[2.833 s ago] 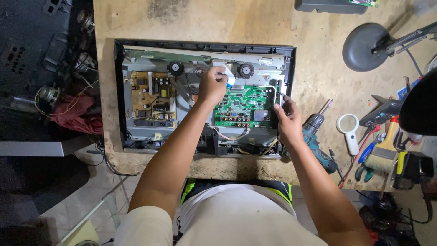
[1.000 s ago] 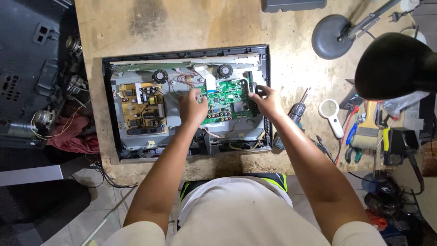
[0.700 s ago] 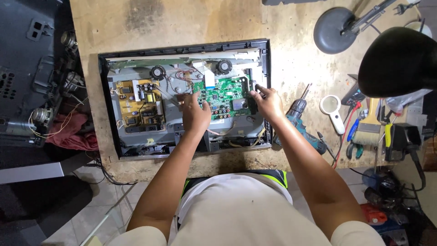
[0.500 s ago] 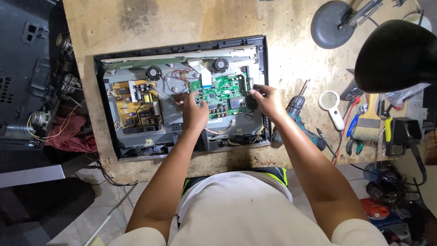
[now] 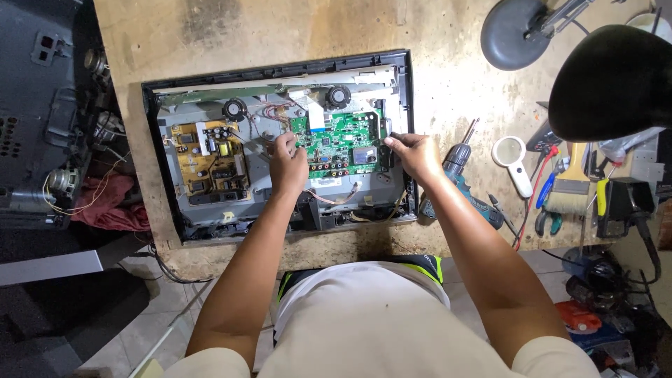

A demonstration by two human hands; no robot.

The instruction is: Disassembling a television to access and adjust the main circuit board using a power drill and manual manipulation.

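An opened flat television (image 5: pixel 276 147) lies face down on the wooden bench, its back cover off. Inside it sit a green main circuit board (image 5: pixel 339 140) and a yellow-brown power board (image 5: pixel 210 157). My left hand (image 5: pixel 287 164) rests at the green board's left edge, fingers pinched on that edge near thin red wires. My right hand (image 5: pixel 413 154) grips the board's right edge by the black frame. A white flat ribbon cable (image 5: pixel 315 115) runs up from the board toward a round speaker (image 5: pixel 338 96).
A teal cordless screwdriver (image 5: pixel 462 178) lies just right of the television. Farther right are a white magnifier (image 5: pixel 511 157), a paintbrush (image 5: pixel 570 182), pliers and a black desk lamp (image 5: pixel 612 80). An old grey chassis (image 5: pixel 42 105) and red cloth (image 5: pixel 105 206) sit at left.
My left hand came down from the ribbon cable at the board's top to its left edge. My right hand stayed at the right edge. The view shifted, bringing the lamp shade in.
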